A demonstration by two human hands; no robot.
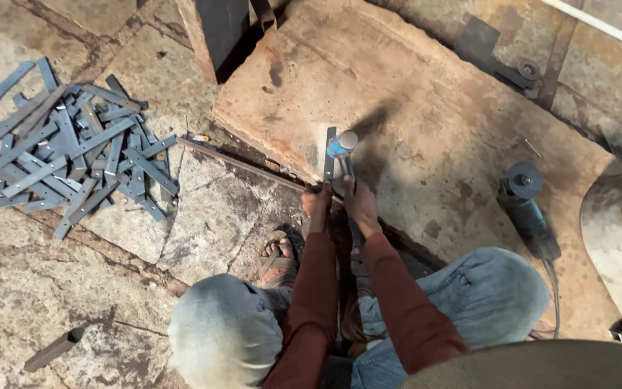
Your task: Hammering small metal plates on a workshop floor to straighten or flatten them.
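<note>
- The floor is rough stone, with a big flat stone slab (426, 122) in front of me.
- My left hand (317, 204) pinches the metal strip (330, 155) upright; hold it steady.
- My right hand (358, 202) is wrapped around the hammer (343, 148); I should hit the strip's top squarely, away from my fingers.

Metal workshop, as I see it: stone floor (30, 288), heap of cut steel strips (73, 155), angle grinder (530, 209), hammer (343, 148).

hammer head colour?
Hammer head is grey metal with a blue collar below it; head view, slightly blurred.
</note>
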